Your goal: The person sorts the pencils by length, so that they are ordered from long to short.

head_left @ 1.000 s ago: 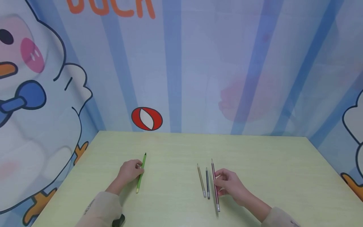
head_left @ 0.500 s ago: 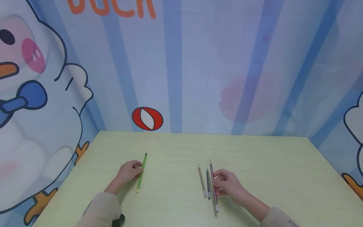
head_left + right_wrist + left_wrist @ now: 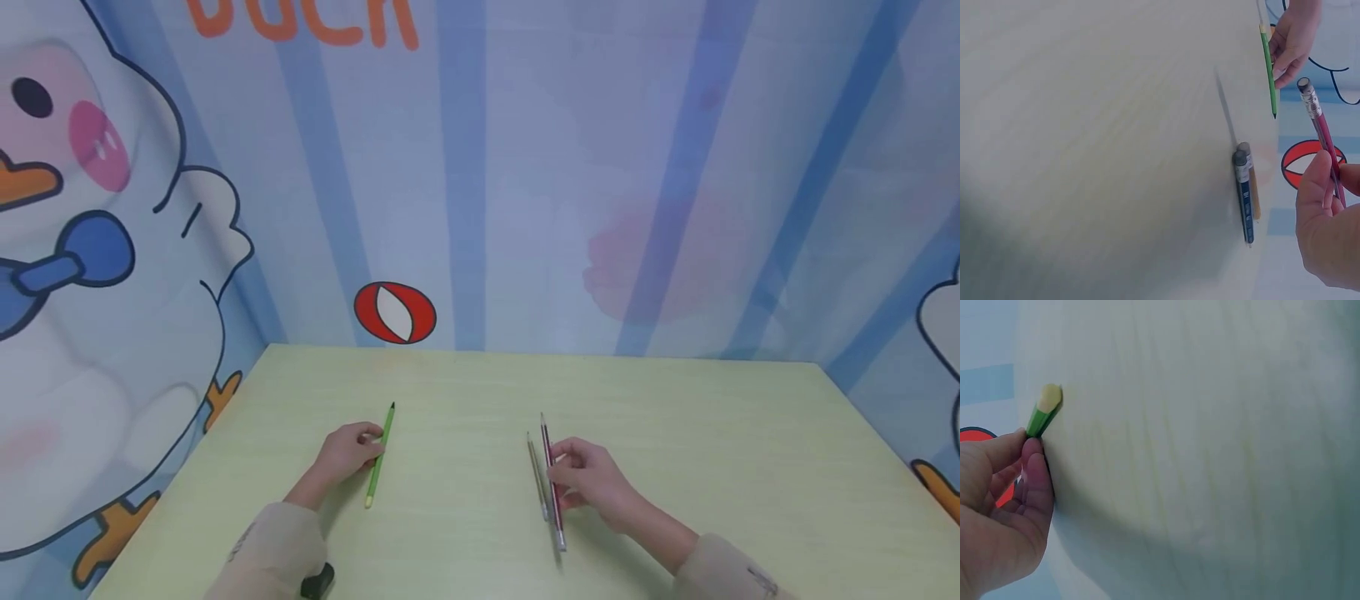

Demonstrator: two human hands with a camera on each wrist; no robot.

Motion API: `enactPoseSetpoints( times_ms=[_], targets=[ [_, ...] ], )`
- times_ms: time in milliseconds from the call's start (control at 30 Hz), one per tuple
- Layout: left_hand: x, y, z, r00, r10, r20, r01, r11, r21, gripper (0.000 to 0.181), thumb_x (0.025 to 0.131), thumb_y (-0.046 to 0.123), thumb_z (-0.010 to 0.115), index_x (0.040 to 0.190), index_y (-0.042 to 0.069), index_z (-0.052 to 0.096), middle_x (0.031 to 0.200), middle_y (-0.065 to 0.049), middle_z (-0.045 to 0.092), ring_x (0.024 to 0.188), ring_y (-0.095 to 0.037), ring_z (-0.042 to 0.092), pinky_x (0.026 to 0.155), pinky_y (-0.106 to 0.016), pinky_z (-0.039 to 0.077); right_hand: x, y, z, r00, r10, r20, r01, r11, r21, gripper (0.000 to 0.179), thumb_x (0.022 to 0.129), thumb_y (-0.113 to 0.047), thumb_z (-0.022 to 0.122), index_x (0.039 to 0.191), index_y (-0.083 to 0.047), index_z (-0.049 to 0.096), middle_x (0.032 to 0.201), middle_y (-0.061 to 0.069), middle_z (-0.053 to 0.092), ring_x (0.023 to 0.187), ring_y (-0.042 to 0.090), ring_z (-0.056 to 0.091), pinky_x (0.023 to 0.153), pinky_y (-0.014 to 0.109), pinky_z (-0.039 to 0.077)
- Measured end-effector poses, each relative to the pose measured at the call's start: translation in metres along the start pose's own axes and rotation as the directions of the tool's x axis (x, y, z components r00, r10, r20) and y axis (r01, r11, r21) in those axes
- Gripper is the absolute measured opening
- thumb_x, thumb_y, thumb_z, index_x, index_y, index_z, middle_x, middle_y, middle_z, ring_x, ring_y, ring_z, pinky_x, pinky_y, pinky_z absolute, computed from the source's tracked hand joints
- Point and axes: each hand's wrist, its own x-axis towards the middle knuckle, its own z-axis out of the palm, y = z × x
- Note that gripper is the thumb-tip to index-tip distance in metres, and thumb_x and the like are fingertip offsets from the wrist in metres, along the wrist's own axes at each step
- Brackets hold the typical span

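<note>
On the left of the head view, my left hand [image 3: 348,452] pinches a green pencil [image 3: 376,482] between thumb and fingers, its dark tip pointing away. The pencil's pale yellow end [image 3: 1050,397] faces the left wrist camera. My right hand [image 3: 596,483] pinches a dark red pencil [image 3: 557,518] with a metal-banded eraser; the right wrist view shows it raised off the table. Below it lie a dark blue pencil [image 3: 1244,200] and a tan pencil [image 3: 1256,203], side by side, both with erasers. In the head view the red pencil and right hand hide the blue one.
The pale yellow-green table [image 3: 712,425] reaches back to a blue striped cloth backdrop [image 3: 517,208] with duck drawings and a red-and-white ball [image 3: 395,312]. A small black object [image 3: 317,581] shows by the left sleeve [image 3: 266,550].
My right hand has moved left with the red pencil, which now passes over the blue pencil and comes close to the tan one. The left hand keeps its hold on the green pencil.
</note>
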Motion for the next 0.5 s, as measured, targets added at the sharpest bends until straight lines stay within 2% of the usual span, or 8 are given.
enactPoseSetpoints(
  times_ms=[200, 367, 500],
  targets=[
    [0.002, -0.001, 0.001, 1.0, -0.009, -0.004, 0.009, 1.0, 0.005, 0.031, 0.081, 0.011, 0.058, 0.11, 0.001, 0.057, 0.084, -0.009, 0.061, 0.06, -0.01, 0.053, 0.053, -0.022, 0.043, 0.012, -0.008, 0.011, 1.0, -0.025, 0.018, 0.026, 0.999, -0.027, 0.033, 0.081, -0.004, 0.054, 0.109, 0.01, 0.044, 0.07, 0.002, 0.053, 0.059, 0.012, 0.053, 0.053, 0.025, 0.049],
    [0.004, -0.002, 0.003, 1.0, -0.024, -0.006, 0.024, 0.999, 0.021, 0.032, 0.081, 0.011, 0.058, 0.111, 0.002, 0.056, 0.083, -0.008, 0.06, 0.06, -0.01, 0.053, 0.053, -0.021, 0.043, 0.022, -0.016, 0.024, 0.999, -0.036, 0.01, 0.036, 0.999, -0.036, 0.033, 0.081, -0.005, 0.056, 0.109, 0.008, 0.045, 0.07, 0.002, 0.054, 0.058, 0.012, 0.054, 0.053, 0.026, 0.049],
    [0.005, -0.003, 0.004, 1.0, -0.012, -0.013, 0.013, 0.999, 0.032, 0.031, 0.081, 0.012, 0.058, 0.111, 0.002, 0.057, 0.082, -0.008, 0.06, 0.059, -0.01, 0.053, 0.053, -0.022, 0.042, 0.03, -0.022, 0.036, 0.999, -0.044, -0.006, 0.044, 0.998, -0.047, 0.032, 0.08, -0.004, 0.057, 0.109, 0.006, 0.047, 0.07, 0.002, 0.053, 0.058, 0.012, 0.054, 0.053, 0.026, 0.048]
  ],
)
